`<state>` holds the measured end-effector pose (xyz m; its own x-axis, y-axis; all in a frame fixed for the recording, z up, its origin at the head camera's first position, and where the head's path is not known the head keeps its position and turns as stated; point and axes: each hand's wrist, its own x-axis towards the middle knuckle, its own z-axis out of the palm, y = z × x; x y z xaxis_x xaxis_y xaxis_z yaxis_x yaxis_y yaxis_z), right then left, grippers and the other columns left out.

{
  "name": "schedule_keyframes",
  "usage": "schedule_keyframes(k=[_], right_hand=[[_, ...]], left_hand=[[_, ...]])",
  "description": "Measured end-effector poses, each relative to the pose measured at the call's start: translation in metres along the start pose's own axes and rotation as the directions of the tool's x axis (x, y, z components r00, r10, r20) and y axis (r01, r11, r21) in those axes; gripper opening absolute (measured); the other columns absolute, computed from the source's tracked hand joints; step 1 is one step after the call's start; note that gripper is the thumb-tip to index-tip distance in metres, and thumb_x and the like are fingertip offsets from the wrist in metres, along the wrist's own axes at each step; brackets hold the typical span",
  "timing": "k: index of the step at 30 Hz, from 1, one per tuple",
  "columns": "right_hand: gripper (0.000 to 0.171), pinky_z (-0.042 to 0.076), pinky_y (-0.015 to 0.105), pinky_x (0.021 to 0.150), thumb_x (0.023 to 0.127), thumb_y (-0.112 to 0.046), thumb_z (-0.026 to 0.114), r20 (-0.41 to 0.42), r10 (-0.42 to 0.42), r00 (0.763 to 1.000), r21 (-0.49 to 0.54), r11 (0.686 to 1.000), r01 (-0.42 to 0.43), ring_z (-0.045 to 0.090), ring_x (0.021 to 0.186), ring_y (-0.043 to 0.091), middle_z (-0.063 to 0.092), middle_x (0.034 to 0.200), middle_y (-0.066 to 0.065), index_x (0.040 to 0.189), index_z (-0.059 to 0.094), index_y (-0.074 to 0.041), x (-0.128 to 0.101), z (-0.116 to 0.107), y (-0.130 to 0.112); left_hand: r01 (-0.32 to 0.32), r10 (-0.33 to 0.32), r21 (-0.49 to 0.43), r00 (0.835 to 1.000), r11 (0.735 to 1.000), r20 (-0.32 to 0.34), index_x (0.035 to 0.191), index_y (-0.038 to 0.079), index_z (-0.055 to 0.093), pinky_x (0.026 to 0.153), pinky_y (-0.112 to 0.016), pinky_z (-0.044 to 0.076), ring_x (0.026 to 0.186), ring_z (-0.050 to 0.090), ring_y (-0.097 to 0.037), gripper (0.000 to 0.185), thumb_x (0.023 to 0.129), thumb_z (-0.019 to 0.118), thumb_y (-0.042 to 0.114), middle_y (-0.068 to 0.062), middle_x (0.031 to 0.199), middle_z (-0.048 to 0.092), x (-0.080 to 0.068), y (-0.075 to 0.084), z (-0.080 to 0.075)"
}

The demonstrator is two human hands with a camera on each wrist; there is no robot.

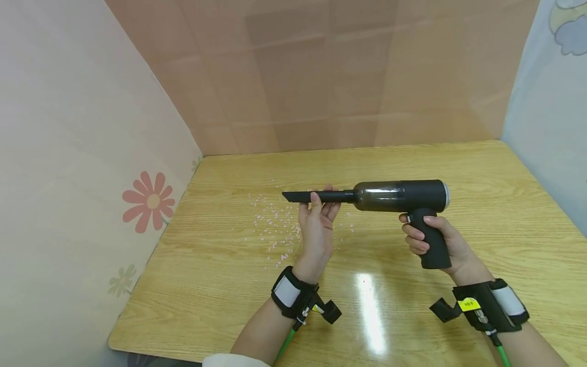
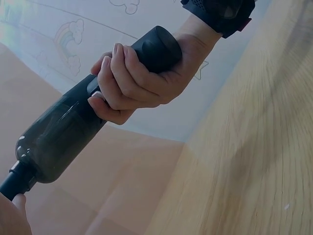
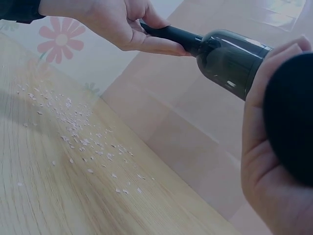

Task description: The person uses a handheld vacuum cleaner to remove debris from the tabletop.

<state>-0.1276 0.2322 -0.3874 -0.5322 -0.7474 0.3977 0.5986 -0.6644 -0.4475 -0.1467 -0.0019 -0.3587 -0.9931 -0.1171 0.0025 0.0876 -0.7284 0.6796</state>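
Observation:
A black handheld vacuum cleaner with a smoky see-through dust cup is held level above the table. My right hand grips its handle, fingers wrapped round it, as the left wrist view also shows with the right hand. At the other end, my left hand pinches the slim black crevice nozzle between thumb and fingers; the right wrist view shows this left hand from the side. The nozzle's slanted tip points left. Below it, small pale paper scraps lie scattered on the table.
The wood-grain table has rounded corners. A brownish panel stands along its back edge. On the left is a pale wall with a red flower print, and a light wall rises on the right. Each wrist wears a black strap with a camera.

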Motion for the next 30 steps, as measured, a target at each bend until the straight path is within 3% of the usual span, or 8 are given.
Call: schedule_keyframes(k=[11, 17, 22, 26, 28, 30], right_hand=[[0.045, 0.055, 0.028, 0.086, 0.101, -0.013, 0.008, -0.033, -0.022, 0.999, -0.041, 0.999, 0.021, 0.05, 0.08, 0.022, 0.053, 0.097, 0.014, 0.13, 0.038, 0.004, -0.026, 0.002, 0.0], [0.048, 0.052, 0.03, 0.088, 0.101, -0.013, 0.004, -0.045, -0.028, 0.999, 0.005, 1.0, 0.028, 0.05, 0.083, 0.026, 0.053, 0.102, 0.018, 0.132, 0.036, 0.005, -0.043, 0.01, 0.002], [0.05, 0.05, 0.031, 0.083, 0.101, -0.012, 0.002, -0.043, -0.067, 0.997, 0.011, 0.998, 0.068, 0.04, 0.076, 0.026, 0.05, 0.102, 0.02, 0.133, 0.034, 0.008, -0.059, 0.014, 0.005], [0.051, 0.045, 0.032, 0.079, 0.1, -0.012, 0.001, -0.059, -0.082, 0.995, -0.003, 0.997, 0.082, 0.026, 0.07, 0.025, 0.048, 0.102, 0.021, 0.133, 0.034, 0.009, -0.073, 0.016, 0.007], [0.053, 0.047, 0.033, 0.084, 0.1, -0.013, -0.001, -0.069, -0.08, 0.994, 0.01, 0.997, 0.081, 0.029, 0.072, 0.026, 0.049, 0.104, 0.022, 0.134, 0.033, 0.008, -0.082, 0.018, 0.008], [0.054, 0.045, 0.034, 0.081, 0.099, -0.013, -0.003, -0.074, -0.094, 0.993, 0.006, 0.995, 0.095, 0.026, 0.071, 0.026, 0.047, 0.103, 0.023, 0.134, 0.032, 0.009, -0.09, 0.02, 0.009]], left_hand=[[0.08, -0.08, -0.007, 0.995, 0.997, -0.051, 0.115, 0.007, 0.045, 0.092, -0.028, 0.054, 0.101, 0.068, -0.015, 0.021, 0.103, 0.042, 0.024, -0.003, 0.106, 0.066, -0.006, -0.021, 0.004], [0.148, -0.148, 0.005, 0.986, 0.989, -0.072, 0.116, 0.005, 0.047, 0.094, -0.028, 0.052, 0.104, 0.067, -0.015, 0.026, 0.102, 0.044, 0.027, -0.005, 0.112, 0.064, -0.014, -0.035, 0.005], [0.188, -0.185, 0.027, 0.979, 0.982, -0.086, 0.12, 0.001, 0.046, 0.096, -0.03, 0.051, 0.111, 0.064, -0.022, 0.033, 0.101, 0.044, 0.029, -0.017, 0.124, 0.06, -0.022, -0.049, 0.007], [0.223, -0.218, 0.027, 0.968, 0.975, -0.126, 0.121, -0.002, 0.047, 0.096, -0.031, 0.051, 0.112, 0.064, -0.026, 0.038, 0.1, 0.047, 0.029, -0.018, 0.123, 0.062, -0.028, -0.063, 0.01], [0.245, -0.238, 0.03, 0.959, 0.969, -0.153, 0.119, -0.003, 0.049, 0.096, -0.031, 0.052, 0.111, 0.064, -0.027, 0.037, 0.099, 0.048, 0.029, -0.015, 0.119, 0.065, -0.032, -0.07, 0.012], [0.271, -0.26, 0.036, 0.949, 0.962, -0.179, 0.117, -0.003, 0.051, 0.095, -0.032, 0.052, 0.11, 0.065, -0.027, 0.036, 0.099, 0.049, 0.028, -0.015, 0.116, 0.067, -0.036, -0.077, 0.014]])
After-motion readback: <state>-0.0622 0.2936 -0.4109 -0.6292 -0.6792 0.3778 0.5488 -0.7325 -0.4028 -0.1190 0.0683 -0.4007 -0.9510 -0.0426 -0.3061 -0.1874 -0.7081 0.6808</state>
